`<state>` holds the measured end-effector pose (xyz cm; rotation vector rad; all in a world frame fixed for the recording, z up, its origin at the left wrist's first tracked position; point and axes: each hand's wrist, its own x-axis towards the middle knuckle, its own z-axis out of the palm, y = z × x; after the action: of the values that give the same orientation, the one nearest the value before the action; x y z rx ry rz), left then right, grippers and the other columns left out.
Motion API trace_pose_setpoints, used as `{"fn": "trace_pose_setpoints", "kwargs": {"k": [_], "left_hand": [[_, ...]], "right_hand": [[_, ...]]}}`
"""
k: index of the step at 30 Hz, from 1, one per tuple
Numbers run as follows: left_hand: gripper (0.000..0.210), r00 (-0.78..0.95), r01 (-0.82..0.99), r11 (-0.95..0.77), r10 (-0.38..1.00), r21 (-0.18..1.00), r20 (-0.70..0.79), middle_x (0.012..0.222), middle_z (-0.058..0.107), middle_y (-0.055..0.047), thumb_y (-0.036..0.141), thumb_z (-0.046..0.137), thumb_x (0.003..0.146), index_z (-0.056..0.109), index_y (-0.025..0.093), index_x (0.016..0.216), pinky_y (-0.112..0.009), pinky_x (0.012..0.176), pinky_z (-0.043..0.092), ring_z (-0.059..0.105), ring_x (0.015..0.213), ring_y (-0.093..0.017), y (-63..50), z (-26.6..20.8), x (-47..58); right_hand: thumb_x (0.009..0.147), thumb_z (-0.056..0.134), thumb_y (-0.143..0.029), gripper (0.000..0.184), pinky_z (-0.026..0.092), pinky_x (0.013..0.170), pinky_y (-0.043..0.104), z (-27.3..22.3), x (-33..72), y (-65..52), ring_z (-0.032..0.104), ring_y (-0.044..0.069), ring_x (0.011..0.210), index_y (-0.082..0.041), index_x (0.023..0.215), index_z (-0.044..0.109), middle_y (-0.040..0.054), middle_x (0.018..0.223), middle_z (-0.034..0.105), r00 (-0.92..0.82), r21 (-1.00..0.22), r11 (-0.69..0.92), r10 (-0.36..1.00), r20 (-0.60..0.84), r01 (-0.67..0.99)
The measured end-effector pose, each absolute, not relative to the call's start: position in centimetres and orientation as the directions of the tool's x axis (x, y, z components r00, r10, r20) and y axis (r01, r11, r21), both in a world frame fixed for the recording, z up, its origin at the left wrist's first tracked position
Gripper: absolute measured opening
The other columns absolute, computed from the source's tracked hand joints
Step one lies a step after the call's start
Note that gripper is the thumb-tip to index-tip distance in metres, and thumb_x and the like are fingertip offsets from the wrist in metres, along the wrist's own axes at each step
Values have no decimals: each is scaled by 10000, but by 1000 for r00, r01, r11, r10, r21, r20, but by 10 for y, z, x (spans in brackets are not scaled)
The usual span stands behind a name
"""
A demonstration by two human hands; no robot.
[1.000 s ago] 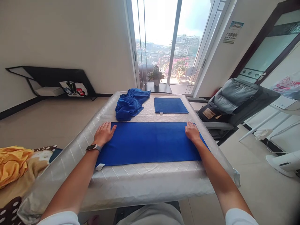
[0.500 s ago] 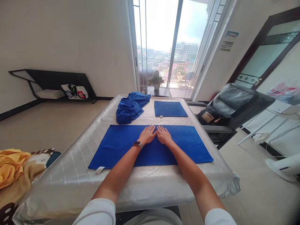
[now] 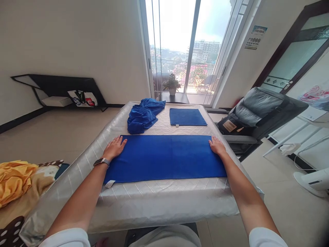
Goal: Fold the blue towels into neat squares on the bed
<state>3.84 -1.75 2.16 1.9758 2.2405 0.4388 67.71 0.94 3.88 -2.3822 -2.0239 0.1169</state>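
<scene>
Head view: the blue towel (image 3: 166, 157) lies flat, its long side running across the near part of the counter (image 3: 164, 197). At the towel's near left corner a white tag (image 3: 110, 184) sticks out, probably a poor grip. On the towel's far left corner rests the left hand (image 3: 114, 148), palm down, thumb apart from the fingers, pinching nothing. Beyond the towel's left half sits a crumpled cloth (image 3: 144, 116), likely just as soft. The towel itself should be light, limp, unbreakable and hardly slippery; paired corners look the best holds, since its middle would sag. Beyond the towel's right half lies a folded cloth (image 3: 188, 117). On the towel's far right corner rests the right hand (image 3: 217, 146), flattened, apparently gripping nothing.
</scene>
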Motion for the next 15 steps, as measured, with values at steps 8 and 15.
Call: {"fn": "trace_pose_setpoints", "kwargs": {"k": [8, 15], "left_hand": [[728, 81, 979, -133, 950, 156, 303, 1565, 428, -259, 497, 190, 1055, 474, -37, 1460, -469, 1246, 238, 332, 1503, -320, -28, 43, 120], [688, 480, 854, -501, 862, 140, 161, 1626, 382, -114, 568, 190, 1052, 401, 158, 1562, -437, 1267, 208, 286, 1536, -235, -55, 30, 251]], "right_hand": [[1053, 247, -304, 589, 169, 1256, 401, 54, 570, -19, 276, 248, 1534, -25, 1553, 380, 172, 1630, 356, -67, -81, 81, 985, 162, 993], [1065, 202, -515, 710, 142, 1271, 417, 39, 449, -66, 174, 255, 1566, -61, 1606, 276, 146, 1678, 233, -423, -182, 426, 904, 53, 886]]}}
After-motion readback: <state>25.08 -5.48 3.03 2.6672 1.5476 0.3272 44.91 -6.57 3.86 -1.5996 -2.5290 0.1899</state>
